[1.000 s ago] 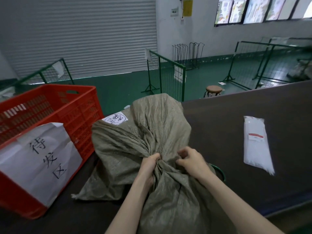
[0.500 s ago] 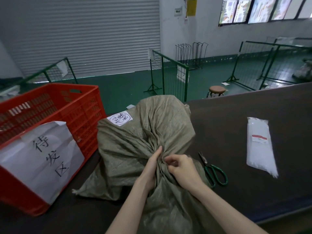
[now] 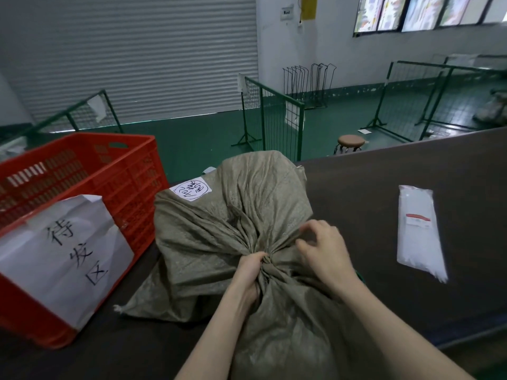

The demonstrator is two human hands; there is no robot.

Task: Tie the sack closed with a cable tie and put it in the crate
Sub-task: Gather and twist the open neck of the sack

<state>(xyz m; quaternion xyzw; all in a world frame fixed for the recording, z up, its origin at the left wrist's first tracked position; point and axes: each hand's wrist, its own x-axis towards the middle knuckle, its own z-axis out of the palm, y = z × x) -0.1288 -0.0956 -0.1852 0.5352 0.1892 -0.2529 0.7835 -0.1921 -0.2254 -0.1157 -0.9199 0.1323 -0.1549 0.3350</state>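
An olive woven sack (image 3: 219, 223) lies on the dark table (image 3: 397, 174), its cloth bunched into a neck near the middle. My left hand (image 3: 248, 272) is clenched around that neck. My right hand (image 3: 323, 250) rests on the gathered cloth just right of it, fingers curled and pinching folds. A white round-marked label (image 3: 190, 188) is stuck on the sack's far side. The red plastic crate (image 3: 82, 193) stands at the left, with a white paper sign (image 3: 65, 256) on its front. A clear packet of white cable ties (image 3: 418, 231) lies to the right.
Green wire fence panels (image 3: 274, 116) and a round brown stool (image 3: 350, 141) stand on the green floor beyond the table's far edge. A grey roller shutter (image 3: 137, 56) fills the back wall. A sliver of green scissors handle (image 3: 360, 276) shows behind my right wrist.
My right hand has shifted right and up over the gathered cloth, covering the scissors that showed half a second ago. My left hand keeps hold of the neck.
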